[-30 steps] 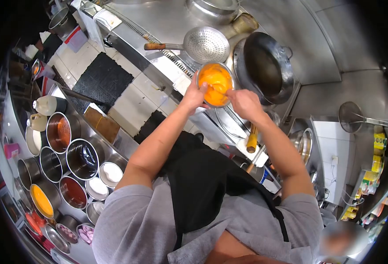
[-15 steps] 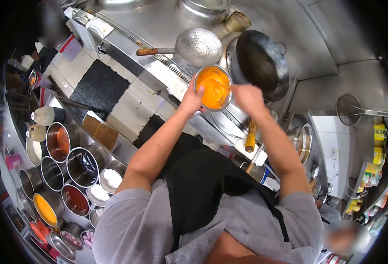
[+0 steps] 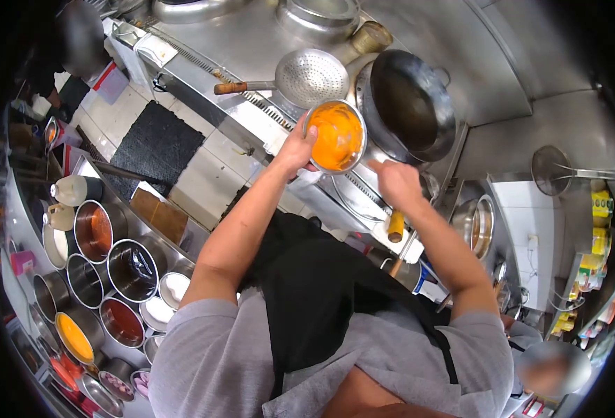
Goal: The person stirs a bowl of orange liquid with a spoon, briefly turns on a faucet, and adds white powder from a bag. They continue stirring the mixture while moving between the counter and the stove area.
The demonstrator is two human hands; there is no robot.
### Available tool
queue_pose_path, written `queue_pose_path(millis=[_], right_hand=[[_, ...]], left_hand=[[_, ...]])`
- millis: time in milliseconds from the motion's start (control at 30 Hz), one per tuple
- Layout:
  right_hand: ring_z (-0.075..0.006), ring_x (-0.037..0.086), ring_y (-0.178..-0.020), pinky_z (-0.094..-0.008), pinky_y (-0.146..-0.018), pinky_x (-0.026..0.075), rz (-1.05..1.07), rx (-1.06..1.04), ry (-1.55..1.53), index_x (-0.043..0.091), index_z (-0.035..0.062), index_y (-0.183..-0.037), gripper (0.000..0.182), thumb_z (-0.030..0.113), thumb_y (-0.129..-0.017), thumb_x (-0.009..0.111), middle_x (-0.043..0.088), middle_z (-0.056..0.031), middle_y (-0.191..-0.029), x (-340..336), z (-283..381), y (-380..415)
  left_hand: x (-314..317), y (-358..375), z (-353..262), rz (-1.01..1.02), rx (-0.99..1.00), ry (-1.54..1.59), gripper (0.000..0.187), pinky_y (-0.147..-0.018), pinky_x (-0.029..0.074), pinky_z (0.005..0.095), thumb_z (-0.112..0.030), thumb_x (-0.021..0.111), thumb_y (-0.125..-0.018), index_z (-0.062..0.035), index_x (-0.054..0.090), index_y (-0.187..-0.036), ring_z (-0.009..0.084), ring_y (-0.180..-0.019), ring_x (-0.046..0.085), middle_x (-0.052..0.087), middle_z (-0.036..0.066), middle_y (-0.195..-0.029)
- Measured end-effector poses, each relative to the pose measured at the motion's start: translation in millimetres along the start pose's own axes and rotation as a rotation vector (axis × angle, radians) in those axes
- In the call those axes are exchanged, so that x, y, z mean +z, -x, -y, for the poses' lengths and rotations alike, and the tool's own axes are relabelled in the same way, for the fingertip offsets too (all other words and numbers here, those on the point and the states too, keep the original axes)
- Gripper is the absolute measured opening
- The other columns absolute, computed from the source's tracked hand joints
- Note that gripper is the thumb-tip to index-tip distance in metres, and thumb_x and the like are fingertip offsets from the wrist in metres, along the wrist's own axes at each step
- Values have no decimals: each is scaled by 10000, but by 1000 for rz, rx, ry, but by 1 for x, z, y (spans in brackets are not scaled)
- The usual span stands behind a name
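My left hand (image 3: 299,148) is wrapped around a round metal bowl (image 3: 364,132), its thumb over the near rim. Thick orange mixture (image 3: 336,134) coats the inside of the bowl, which tilts toward me. Just right of the bowl and apart from it is my right hand (image 3: 398,184), its fingers curled and turned away from view. Whatever those fingers hold, if anything, is hidden. Below that hand shows the yellow handle of a bamboo brush (image 3: 396,226). A perforated strainer (image 3: 312,78) with a wooden handle rests beyond the bowl, left of a dark wok (image 3: 408,104).
Several metal pots hold sauces on the left, including an orange one (image 3: 74,337) and a dark red one (image 3: 122,322). A wire skimmer (image 3: 551,170) hangs at right. A black mat (image 3: 157,148) lies on the floor. Another person (image 3: 530,341) is at lower right.
My right hand has drawn away from the bowl's rim, down and slightly right. The bowl in my left hand has shifted a little left and tilts more toward me.
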State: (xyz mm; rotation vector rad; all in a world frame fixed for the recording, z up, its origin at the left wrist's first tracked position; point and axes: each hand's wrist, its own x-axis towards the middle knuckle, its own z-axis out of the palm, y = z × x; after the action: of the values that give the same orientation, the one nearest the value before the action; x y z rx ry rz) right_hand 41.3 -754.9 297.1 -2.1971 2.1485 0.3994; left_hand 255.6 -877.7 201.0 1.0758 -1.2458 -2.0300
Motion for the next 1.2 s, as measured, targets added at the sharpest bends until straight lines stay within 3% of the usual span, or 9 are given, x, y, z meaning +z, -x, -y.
queue_pose_path(millis=[100, 167, 333, 400, 633, 700, 867, 1000, 1200], right_hand=[[-323, 708, -909, -466, -775, 562, 157, 41, -13, 716, 211, -1141, 425, 51, -799, 522, 723, -160, -960, -43, 18, -7], [-333, 709, -889, -465, -767, 563, -28, 79, -85, 716, 173, -1130, 383, 68, -809, 535, 722, -174, -942, -50, 4, -28], [-352, 703, -788, -473, -689, 556, -186, -85, -59, 717, 151, -1081, 312, 97, -814, 566, 700, -165, -854, -34, 34, -29], [-335, 699, -792, -466, -669, 552, -16, -164, -16, 721, 161, -1082, 320, 95, -810, 566, 692, -137, -855, -33, 35, -6], [-332, 699, -861, -460, -715, 559, -58, -65, -42, 723, 212, -1154, 412, 80, -806, 547, 713, -128, -901, -56, 15, 8], [-333, 706, -901, -468, -746, 562, 166, -9, 31, 718, 214, -1169, 412, 85, -816, 550, 725, -148, -939, -47, 11, -3], [-341, 706, -911, -471, -792, 556, 96, 68, -28, 726, 203, -1121, 319, 122, -866, 553, 726, -163, -925, -26, 19, -24], [-378, 694, -916, -486, -824, 548, 188, 28, -280, 722, 201, -1130, 312, 135, -888, 535, 713, -208, -931, 11, -35, -31], [-353, 686, -980, -473, -854, 550, 167, 48, -234, 732, 229, -1129, 349, 118, -870, 526, 730, -120, -1028, 0, 5, -28]], left_hand=[[13, 4, 12, -37, 20, 63, 604, -501, 604, 322, -376, 422, -1059, -208, 177, -1585, 264, -995, 680, 534, 157, -1366], [20, 3, 18, -88, -4, 128, 513, -491, 566, 285, -414, 374, -1073, -218, 266, -1536, 188, -927, 659, 551, 100, -1332], [22, 1, 3, -17, -25, 149, 555, -510, 588, 303, -421, 384, -1067, -232, 206, -1558, 225, -956, 670, 534, 122, -1357], [13, 0, 5, -12, -44, 147, 603, -510, 600, 314, -412, 399, -1062, -224, 153, -1579, 257, -974, 680, 522, 149, -1375], [16, 4, 14, -52, 30, 167, 643, -521, 621, 347, -391, 424, -1058, -191, 121, -1589, 277, -986, 679, 489, 159, -1413], [24, 4, 16, -33, 62, 126, 646, -517, 620, 344, -392, 431, -1056, -191, 127, -1588, 282, -980, 681, 487, 164, -1413], [31, 0, 31, -31, 93, 93, 632, -507, 623, 360, -358, 450, -1054, -212, 142, -1586, 303, -1018, 670, 492, 169, -1408], [17, 8, 30, -18, 35, 109, 634, -524, 629, 373, -347, 463, -1050, -229, 141, -1582, 308, -1081, 646, 488, 166, -1413], [19, 4, 32, -41, 0, 95, 629, -508, 618, 352, -334, 451, -1054, -205, 136, -1583, 301, -1083, 641, 483, 133, -1427]])
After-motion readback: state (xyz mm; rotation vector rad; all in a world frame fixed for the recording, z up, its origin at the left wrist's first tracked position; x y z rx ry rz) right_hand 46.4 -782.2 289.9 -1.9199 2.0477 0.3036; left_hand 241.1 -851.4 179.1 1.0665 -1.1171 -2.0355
